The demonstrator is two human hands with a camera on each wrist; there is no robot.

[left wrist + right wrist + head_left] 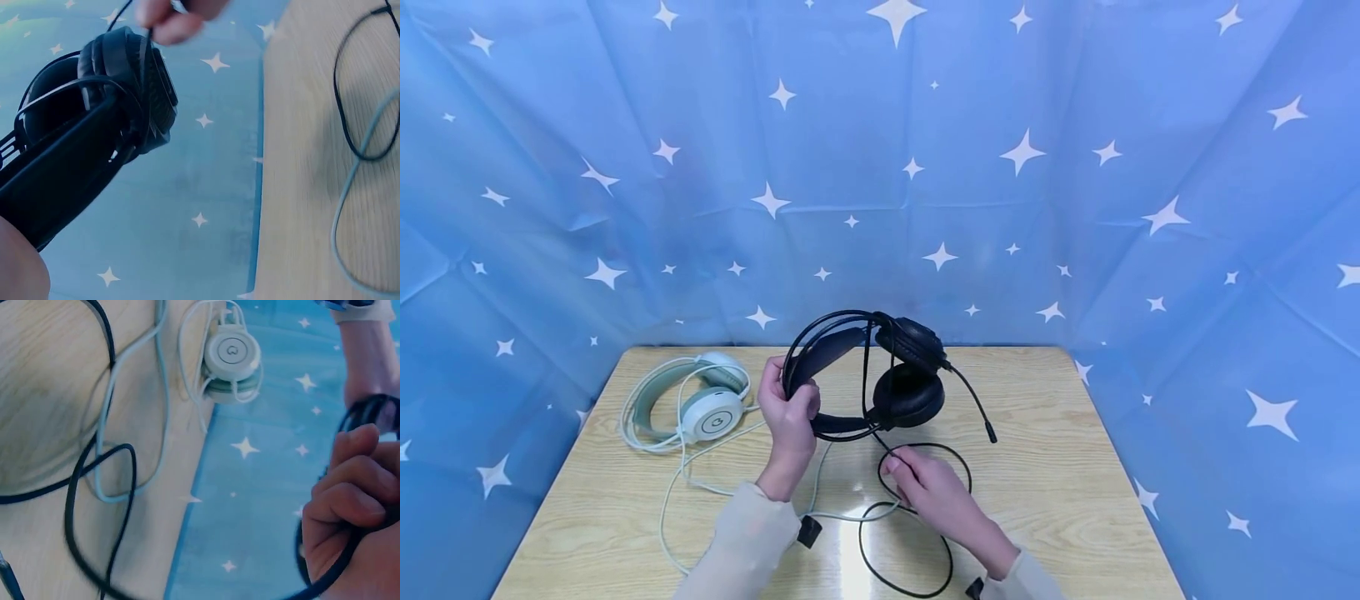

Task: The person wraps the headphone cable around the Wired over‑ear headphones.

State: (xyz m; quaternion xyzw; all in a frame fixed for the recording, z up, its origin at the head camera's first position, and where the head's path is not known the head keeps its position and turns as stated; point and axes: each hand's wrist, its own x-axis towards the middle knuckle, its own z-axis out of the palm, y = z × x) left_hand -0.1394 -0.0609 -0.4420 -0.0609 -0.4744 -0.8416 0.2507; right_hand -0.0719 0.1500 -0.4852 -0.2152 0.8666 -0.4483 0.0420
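Observation:
My left hand (790, 421) grips a black headset (910, 398) by its headband, holding it up over the back of the table. Both ear cups point right, and a thin microphone boom (973, 400) sticks out from the farther cup. Below the cups, my right hand (934, 492) has its fingers curled round the headset's black cable (952, 567). The right wrist view shows that cable (69, 506) running out of the fist in a wide loop. A strand of cable also hangs across the headband opening.
Pale green headphones (711, 417) lie at the table's back left. Their thin cord (664, 533) trails over the wooden table (1045, 500) and crosses the black cable near my right hand. A blue star-patterned curtain (850, 167) stands behind and at both sides.

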